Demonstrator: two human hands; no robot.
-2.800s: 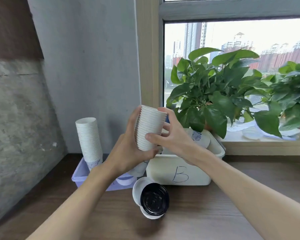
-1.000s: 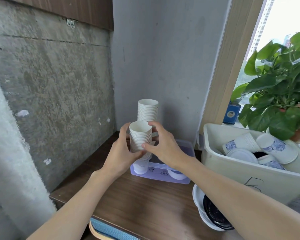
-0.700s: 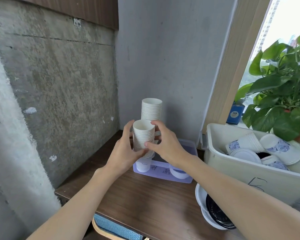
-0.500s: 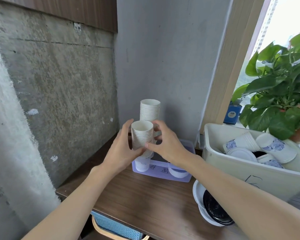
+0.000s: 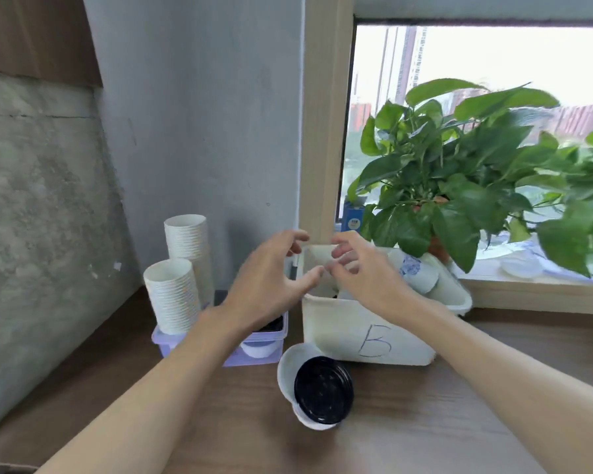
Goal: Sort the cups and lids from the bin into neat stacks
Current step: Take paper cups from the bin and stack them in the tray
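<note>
Two stacks of white paper cups stand upright in the lilac tray [image 5: 161,338] at the left: a short stack [image 5: 172,295] in front and a taller stack [image 5: 188,249] behind it. The cream bin [image 5: 343,336] marked "B" holds loose blue-patterned cups [image 5: 413,273]. My left hand [image 5: 269,282] hovers by the bin's left rim, fingers apart, holding nothing. Over the bin, my right hand [image 5: 360,271] is also open and empty. In front of the bin lies a pile of lids, a black lid [image 5: 323,390] on white lids [image 5: 288,367].
A leafy potted plant [image 5: 459,186] stands on the windowsill right behind the bin, leaves hanging over its far side. Concrete walls close off the left and back. White lids [image 5: 521,268] lie on the sill. Brown tabletop [image 5: 425,422] stretches to the right.
Both hands let go of the short cup stack, which now stands in the lilac tray in front of the taller stack. The hands moved right, toward the bin, and the view turned right.
</note>
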